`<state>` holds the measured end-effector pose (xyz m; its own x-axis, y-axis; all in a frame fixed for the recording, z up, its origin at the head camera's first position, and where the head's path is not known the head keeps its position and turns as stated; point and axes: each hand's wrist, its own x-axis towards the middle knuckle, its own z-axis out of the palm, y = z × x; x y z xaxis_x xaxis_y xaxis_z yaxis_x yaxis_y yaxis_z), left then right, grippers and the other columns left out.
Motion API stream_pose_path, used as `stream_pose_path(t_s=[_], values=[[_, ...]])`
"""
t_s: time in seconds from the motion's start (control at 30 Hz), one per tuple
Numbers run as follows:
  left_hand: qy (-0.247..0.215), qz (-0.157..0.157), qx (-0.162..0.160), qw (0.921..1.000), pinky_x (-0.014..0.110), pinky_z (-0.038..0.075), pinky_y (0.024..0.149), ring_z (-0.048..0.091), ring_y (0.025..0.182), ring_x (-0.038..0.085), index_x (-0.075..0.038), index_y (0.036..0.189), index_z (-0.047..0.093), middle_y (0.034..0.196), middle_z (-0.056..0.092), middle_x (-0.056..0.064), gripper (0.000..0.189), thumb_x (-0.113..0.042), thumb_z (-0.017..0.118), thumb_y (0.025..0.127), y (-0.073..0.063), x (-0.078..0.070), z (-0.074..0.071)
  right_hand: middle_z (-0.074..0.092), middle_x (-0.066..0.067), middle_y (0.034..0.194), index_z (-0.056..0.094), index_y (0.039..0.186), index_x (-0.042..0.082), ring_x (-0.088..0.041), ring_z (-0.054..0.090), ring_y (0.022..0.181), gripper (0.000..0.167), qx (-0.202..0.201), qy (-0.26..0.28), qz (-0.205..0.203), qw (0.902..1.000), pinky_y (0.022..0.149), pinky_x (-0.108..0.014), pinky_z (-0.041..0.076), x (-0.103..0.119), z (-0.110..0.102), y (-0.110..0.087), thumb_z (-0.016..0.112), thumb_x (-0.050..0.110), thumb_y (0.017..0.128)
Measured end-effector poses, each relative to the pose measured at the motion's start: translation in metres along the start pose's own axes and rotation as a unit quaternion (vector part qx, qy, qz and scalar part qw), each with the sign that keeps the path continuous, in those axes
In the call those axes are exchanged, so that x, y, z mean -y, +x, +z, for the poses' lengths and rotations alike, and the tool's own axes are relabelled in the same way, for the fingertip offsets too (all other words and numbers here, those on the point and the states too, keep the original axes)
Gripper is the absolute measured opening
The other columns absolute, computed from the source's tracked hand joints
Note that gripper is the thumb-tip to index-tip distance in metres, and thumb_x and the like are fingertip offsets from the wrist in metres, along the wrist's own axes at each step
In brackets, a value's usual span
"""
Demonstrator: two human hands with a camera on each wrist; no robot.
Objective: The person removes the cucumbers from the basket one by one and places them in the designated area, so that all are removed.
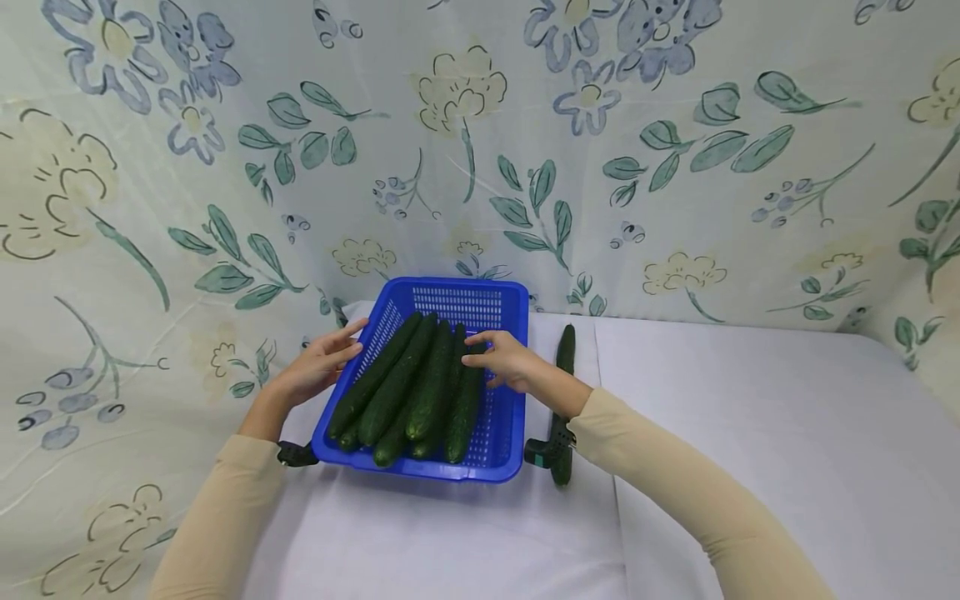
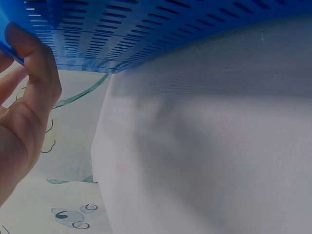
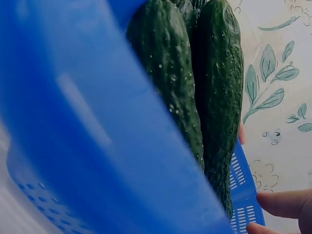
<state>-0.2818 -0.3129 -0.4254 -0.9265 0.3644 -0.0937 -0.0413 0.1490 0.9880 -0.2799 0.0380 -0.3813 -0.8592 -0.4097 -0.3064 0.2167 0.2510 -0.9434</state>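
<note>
A blue plastic basket (image 1: pixel 420 471) holds several long green cucumbers (image 1: pixel 438 392) lying lengthwise in a heap. My left hand (image 1: pixel 322 358) holds the basket's left rim; in the left wrist view its bent finger (image 2: pixel 36 58) lies against the slotted wall. Over the basket's right half is my right hand (image 1: pixel 502 358), its spread fingers around the far end of the rightmost cucumber. In the right wrist view, the fingertips (image 3: pixel 265 197) show at lower right, beside the thin lower end of a cucumber (image 3: pixel 219 97).
One more cucumber (image 1: pixel 566 350) lies outside the basket on the white tablecloth (image 1: pixel 750 425), under my right forearm. A floral curtain (image 1: pixel 465 150) hangs right behind the table. Black wrist camera mounts (image 1: pixel 550 452) sit close to both sides of the basket.
</note>
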Motion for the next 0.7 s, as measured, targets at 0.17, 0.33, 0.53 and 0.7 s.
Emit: stream_pose_path(t_s=[0.17,0.33,0.53,0.7], values=[[0.0,-0.001,-0.001,1.0,0.031,0.057,0.082,0.064,0.105,0.016,-0.018,0.16,0.023,0.131,0.051,0.019,0.057,-0.022,0.046,0.108,0.0008,0.0008,-0.0003,0.011,-0.023,0.16,0.043,0.146,-0.001,-0.046,0.023,0.143,0.047,0.015,0.004,0.022,0.9996,0.099,-0.065,0.038,-0.0004,0.0011,-0.0018,0.057,0.005,0.101],[0.0,0.0,0.002,1.0,0.032,0.056,0.083,0.064,0.105,0.016,-0.017,0.16,0.022,0.131,0.051,0.019,0.057,-0.021,0.045,0.108,0.0004,0.0007,-0.0001,0.007,-0.028,0.16,0.038,0.149,0.0,-0.055,0.021,0.14,0.05,0.032,0.002,0.042,0.9986,0.098,-0.063,0.04,-0.0029,0.002,-0.0018,0.055,0.005,0.102],[0.004,-0.001,0.0,1.0,0.033,0.056,0.085,0.063,0.107,0.016,-0.018,0.16,0.022,0.131,0.051,0.018,0.057,-0.022,0.045,0.108,-0.0001,-0.0004,0.0005,0.011,-0.03,0.159,0.035,0.151,0.0,-0.059,0.024,0.137,0.051,0.038,0.009,0.061,0.9973,0.095,-0.062,0.044,-0.0027,0.004,-0.0016,0.052,0.003,0.103],[0.0,0.0,0.003,1.0,0.033,0.056,0.084,0.064,0.107,0.016,-0.017,0.16,0.022,0.131,0.052,0.018,0.057,-0.021,0.045,0.108,-0.0001,-0.0011,0.0007,0.012,-0.03,0.159,0.033,0.151,0.0,-0.062,0.028,0.133,0.051,0.042,0.033,0.082,0.9952,0.094,-0.062,0.044,-0.002,0.0068,-0.0031,0.05,0.0,0.103]])
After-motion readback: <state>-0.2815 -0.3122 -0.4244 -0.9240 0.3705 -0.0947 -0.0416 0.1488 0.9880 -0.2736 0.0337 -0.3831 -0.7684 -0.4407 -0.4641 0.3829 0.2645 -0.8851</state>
